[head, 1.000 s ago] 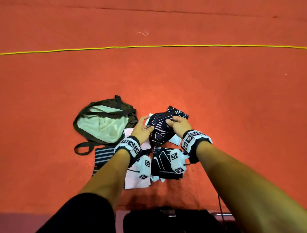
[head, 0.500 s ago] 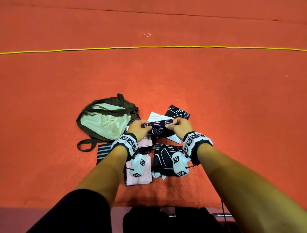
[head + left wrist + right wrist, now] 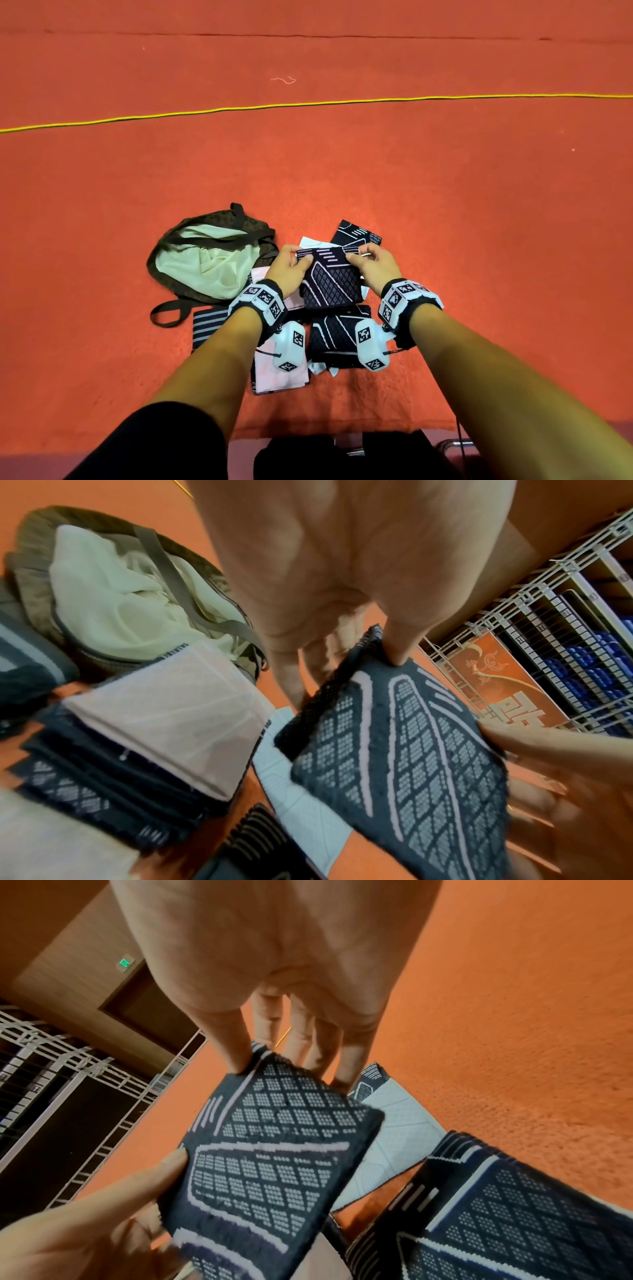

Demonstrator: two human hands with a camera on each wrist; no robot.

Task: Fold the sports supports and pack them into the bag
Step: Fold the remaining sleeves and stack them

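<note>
- Because the bag (image 3: 202, 263) lies open-mouthed on the red floor (image 3: 445, 222), far-left of your hands, a folded piece can probably drop straight in.
- Your left hand (image 3: 286, 270) and right hand (image 3: 375, 265) each pinch a top corner of the dark patterned support (image 3: 330, 282), fingers narrow, likely squaring its fold.
- No readable writing on it.

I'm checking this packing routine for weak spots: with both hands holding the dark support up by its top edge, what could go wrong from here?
1. The left hand and right hand only pinch the dark support at its top corners; its fold might spring open.
2. Lowering it could disturb the other supports beneath.
3. The bag lies slumped, its strap across the opening, so the support may snag.
</note>
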